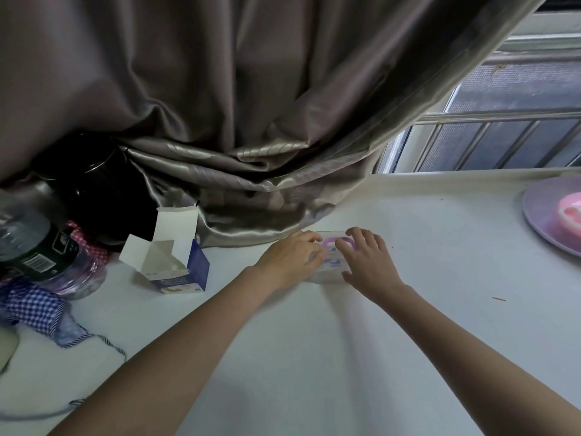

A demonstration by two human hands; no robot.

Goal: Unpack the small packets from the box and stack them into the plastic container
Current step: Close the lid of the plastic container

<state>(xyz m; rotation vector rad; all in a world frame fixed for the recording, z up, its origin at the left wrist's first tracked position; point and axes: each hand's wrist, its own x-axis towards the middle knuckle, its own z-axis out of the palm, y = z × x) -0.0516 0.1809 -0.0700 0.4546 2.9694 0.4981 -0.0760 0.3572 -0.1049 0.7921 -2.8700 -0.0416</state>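
Clear plastic container with lilac lid point(328, 262), frame centre: left hand point(290, 259) & right hand point(366, 261) grip its sides. Steady it w/ even pressure.

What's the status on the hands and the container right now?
Both hands, left and right, on the clear plastic container. Box open, left of it. Nothing in the way.

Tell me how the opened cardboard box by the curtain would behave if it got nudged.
The cardboard box probably slides or tips easily: it looks thin-walled and I see nothing in its open top. Its raised flaps would likely bend, not resist. It should not roll, having flat sides on the table.
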